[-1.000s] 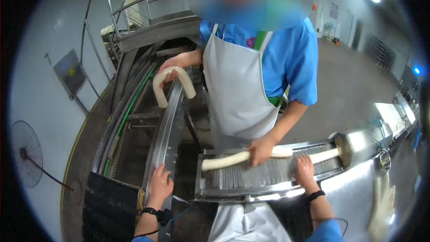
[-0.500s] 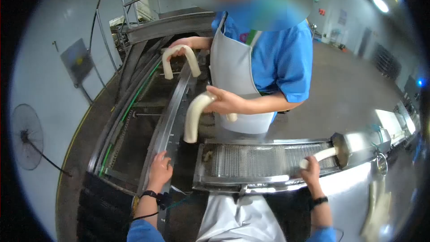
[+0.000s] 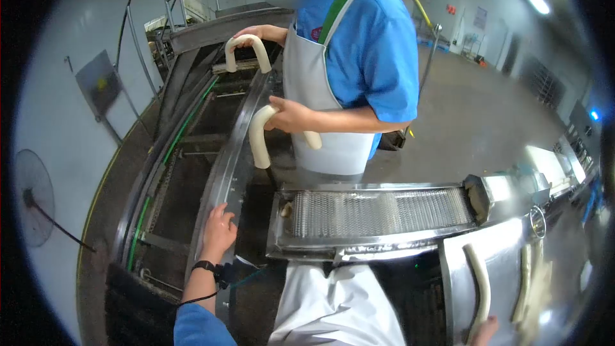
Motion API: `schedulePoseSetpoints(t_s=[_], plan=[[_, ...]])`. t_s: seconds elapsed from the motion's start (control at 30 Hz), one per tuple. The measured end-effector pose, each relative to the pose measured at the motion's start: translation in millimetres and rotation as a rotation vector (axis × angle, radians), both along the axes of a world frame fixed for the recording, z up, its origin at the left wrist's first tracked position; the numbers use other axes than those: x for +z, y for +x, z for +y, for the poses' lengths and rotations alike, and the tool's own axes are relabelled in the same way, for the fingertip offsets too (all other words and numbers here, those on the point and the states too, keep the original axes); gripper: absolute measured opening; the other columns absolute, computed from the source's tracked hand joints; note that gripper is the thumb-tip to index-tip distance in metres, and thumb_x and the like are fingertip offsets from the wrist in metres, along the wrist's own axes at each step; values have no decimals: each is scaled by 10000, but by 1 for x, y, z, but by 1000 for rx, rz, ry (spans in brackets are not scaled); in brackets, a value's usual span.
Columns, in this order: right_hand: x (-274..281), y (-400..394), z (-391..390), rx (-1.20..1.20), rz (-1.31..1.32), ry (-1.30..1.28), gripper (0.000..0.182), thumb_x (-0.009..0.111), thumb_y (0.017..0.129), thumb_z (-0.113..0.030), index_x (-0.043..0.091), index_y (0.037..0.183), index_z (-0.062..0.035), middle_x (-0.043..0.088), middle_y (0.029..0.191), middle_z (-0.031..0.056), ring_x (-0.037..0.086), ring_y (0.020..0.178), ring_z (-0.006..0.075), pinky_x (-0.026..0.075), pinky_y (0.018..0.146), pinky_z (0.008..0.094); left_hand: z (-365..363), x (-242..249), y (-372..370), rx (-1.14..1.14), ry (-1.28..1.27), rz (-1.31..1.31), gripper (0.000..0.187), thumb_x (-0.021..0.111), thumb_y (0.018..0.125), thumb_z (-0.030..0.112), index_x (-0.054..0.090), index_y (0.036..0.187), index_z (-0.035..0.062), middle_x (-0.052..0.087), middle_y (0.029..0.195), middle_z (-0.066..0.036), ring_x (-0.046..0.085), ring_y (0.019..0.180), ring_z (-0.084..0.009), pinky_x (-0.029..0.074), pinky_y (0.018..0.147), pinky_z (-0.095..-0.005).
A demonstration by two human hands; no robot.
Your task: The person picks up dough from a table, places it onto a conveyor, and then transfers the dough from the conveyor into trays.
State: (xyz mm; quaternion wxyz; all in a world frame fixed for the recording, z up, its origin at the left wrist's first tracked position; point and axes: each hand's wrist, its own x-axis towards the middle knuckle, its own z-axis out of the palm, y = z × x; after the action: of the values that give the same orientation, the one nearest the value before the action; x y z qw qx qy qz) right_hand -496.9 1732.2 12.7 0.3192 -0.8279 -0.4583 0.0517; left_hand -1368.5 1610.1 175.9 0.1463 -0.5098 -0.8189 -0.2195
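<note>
My left hand [image 3: 219, 234] rests on the metal side rail [image 3: 221, 182] of the long conveyor, fingers partly spread and nothing held. At the bottom right, my right hand [image 3: 487, 330] is closed around the near end of a long cream-coloured, dough-like roll [image 3: 477, 275]. That roll lies along a shiny metal tray [image 3: 456, 269]. Much of this hand is cut off by the dark image border. Further right on the tray lie more pale rolls [image 3: 524, 282]. Left of the tray is the short mesh belt [image 3: 378, 213], with a small pale scrap at its left end.
Across the belt stands a co-worker in a blue shirt and white apron [image 3: 330, 147], a bent pale roll in each hand [image 3: 258, 138]. A metal housing [image 3: 503, 193] sits at the belt's right end. A wall fan [image 3: 35, 198] is at far left.
My right hand has moved from the belt's right end down to the tray, and the roll it held there now lies on the tray. My left hand stays on the rail. The co-worker has turned leftward.
</note>
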Motion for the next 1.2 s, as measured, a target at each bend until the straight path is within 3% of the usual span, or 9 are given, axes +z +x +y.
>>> schedulePoseSetpoints(t_s=[0.1,0.2,0.43,0.53,0.6,0.67,0.7,0.93,1.2], plan=[[87,-90,7,250,-363,81,388,608,700,-11,555,1078,55,583,1008,230,587,901,375,471,824,436,0,-3,0,-3,-3,-15,220,627,728,36,671,943,14,525,1286,-190,480,1214,-369,409,1029,-436],[101,-139,44,402,-547,175,432,614,748,-65,517,1149,62,536,999,230,562,897,426,475,771,466,0,-2,1,-8,6,-17,216,626,729,37,672,939,12,528,1284,-193,484,1210,-371,411,1026,-438],[116,-168,83,415,-323,-137,399,605,887,-299,584,981,88,622,913,305,601,809,457,484,736,503,-6,-1,7,-9,39,-36,204,603,733,29,676,922,4,549,1263,-196,513,1171,-369,433,1002,-438],[125,-162,88,241,-215,-110,347,579,904,-258,565,912,88,613,894,313,593,774,468,460,696,535,-5,-3,5,-15,53,-22,207,599,732,28,676,922,6,553,1254,-196,518,1164,-369,434,999,-438],[107,-145,98,195,-194,-137,339,563,909,-211,569,1037,103,612,1017,290,594,901,430,485,796,476,-5,-1,5,-14,55,-24,210,600,730,28,677,924,6,554,1251,-195,519,1162,-367,435,997,-437],[73,-125,115,141,-813,139,380,443,975,-264,547,1127,68,576,1093,282,544,1039,430,443,888,449,-6,1,8,-8,58,-29,214,600,727,28,678,925,7,556,1248,-195,520,1161,-366,436,995,-437],[93,-154,108,172,-492,179,389,438,935,-159,503,1210,108,517,1188,298,488,1138,420,398,980,439,-8,2,8,-3,49,-27,214,600,728,29,679,926,8,555,1250,-193,518,1165,-364,436,995,-435],[74,-223,152,582,-431,-113,568,499,921,-211,376,1362,126,341,1444,310,312,1346,433,224,1152,457,-7,3,7,15,20,-36,214,594,738,41,683,930,7,547,1267,-182,504,1194,-354,429,1004,-430],[85,-319,221,645,-354,13,626,488,906,-191,282,1454,28,264,1500,279,233,1403,415,183,1166,483,-4,3,7,37,-2,-32,202,597,738,47,689,913,5,549,1260,-178,505,1192,-353,430,1004,-434]])
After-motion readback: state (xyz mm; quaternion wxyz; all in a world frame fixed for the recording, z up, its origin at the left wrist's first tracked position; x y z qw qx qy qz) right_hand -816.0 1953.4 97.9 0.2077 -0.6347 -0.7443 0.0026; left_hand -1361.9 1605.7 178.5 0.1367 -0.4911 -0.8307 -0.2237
